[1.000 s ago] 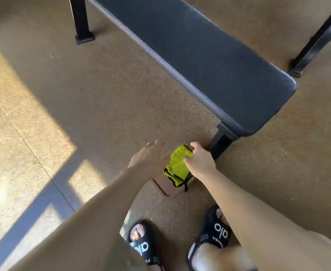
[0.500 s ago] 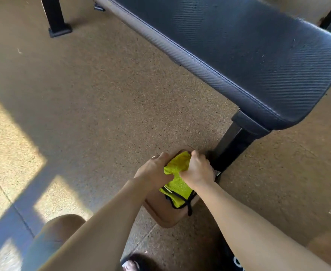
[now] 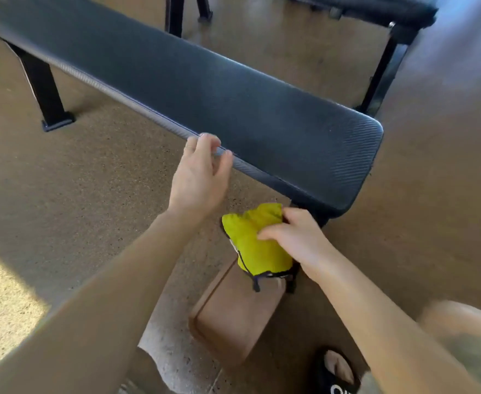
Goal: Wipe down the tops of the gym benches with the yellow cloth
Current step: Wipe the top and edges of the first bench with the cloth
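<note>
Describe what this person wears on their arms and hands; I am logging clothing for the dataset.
Both forearms are bare, with no sleeves in view. The left hand has a thin ring on one finger. The right hand shows no ring, glove or watch.

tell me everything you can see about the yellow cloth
The yellow cloth is a bright yellow-green piece of soft fabric, folded or bunched into a thick pad, with dark trim and a short dark cord hanging from its lower end. The right hand holds it, fingers curled round its right side, thumb across the front. It sits above a brown block on the floor, just below the near bench end, not touching the bench top.
</note>
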Action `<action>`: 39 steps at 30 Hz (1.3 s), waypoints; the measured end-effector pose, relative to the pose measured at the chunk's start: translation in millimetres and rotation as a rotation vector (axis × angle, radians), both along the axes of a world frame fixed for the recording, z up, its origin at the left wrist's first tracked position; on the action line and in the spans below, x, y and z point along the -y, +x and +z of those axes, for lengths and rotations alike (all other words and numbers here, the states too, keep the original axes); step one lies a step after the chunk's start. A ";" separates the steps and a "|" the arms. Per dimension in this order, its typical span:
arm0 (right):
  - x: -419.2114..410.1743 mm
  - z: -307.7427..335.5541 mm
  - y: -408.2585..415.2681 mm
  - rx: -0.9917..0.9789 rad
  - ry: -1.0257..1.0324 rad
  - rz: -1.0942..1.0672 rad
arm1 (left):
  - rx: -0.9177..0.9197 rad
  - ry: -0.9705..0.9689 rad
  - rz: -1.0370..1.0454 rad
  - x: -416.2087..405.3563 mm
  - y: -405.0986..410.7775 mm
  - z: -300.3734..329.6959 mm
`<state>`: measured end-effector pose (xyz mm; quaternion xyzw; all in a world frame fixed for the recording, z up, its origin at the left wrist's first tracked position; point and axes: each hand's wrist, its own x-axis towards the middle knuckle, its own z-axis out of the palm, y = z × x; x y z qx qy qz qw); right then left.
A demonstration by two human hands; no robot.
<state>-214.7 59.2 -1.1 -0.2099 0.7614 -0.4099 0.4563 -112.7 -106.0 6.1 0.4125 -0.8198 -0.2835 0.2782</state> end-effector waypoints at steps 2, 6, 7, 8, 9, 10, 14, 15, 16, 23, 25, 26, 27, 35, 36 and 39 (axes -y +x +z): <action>-5.2 41.8 -22.9 0.008 -0.140 -0.137 | 0.004 -0.044 -0.092 4.7 -22.2 14.8; -7.2 100.9 -65.0 -0.439 -0.355 -0.339 | 0.150 0.002 -0.216 3.3 -59.3 21.8; -5.5 105.1 -70.1 -0.683 -0.351 -0.340 | 0.177 0.005 -0.231 1.8 -66.7 21.6; -2.5 106.7 -70.2 -0.922 -0.331 -0.321 | 0.210 0.010 -0.245 0.7 -72.9 19.1; 1.4 102.8 -69.2 -1.082 -0.310 -0.272 | 0.249 0.029 -0.262 0.3 -78.2 15.7; 5.8 94.7 -68.4 -1.166 -0.277 -0.184 | 0.288 0.061 -0.273 0.7 -82.2 10.7; 17.0 45.0 -67.9 -1.032 0.154 0.306 | 0.371 0.014 -0.282 4.2 -85.0 -17.7; 17.9 37.4 -67.1 -1.012 0.171 0.318 | 0.364 -0.008 -0.268 5.7 -85.4 -22.1; 18.6 32.1 -67.8 -1.049 0.141 0.271 | 0.361 -0.005 -0.244 7.2 -86.8 -23.3; 39.5 -14.4 -61.5 -1.144 0.350 0.205 | 0.320 -0.021 -0.087 12.9 -103.3 -34.3; 41.1 -16.1 -65.2 -1.161 0.334 0.209 | 0.293 -0.095 -0.045 10.6 -104.6 -42.8; 42.4 -14.7 -74.4 -1.162 0.319 0.231 | 0.279 -0.128 -0.034 9.8 -104.7 -45.8; 44.9 -13.3 -87.9 -1.159 0.307 0.252 | 0.268 -0.150 -0.028 9.5 -105.0 -48.1; 92.9 -15.3 -163.5 -1.145 0.342 0.144 | 0.290 -0.167 -0.024 10.5 -102.4 -52.9; 82.3 -14.8 -146.7 -1.143 0.322 0.138 | 0.276 -0.172 -0.023 9.6 -101.5 -53.7; 39.3 -13.9 -81.7 -1.175 0.259 0.149 | 0.242 -0.218 -0.010 7.8 -101.4 -55.6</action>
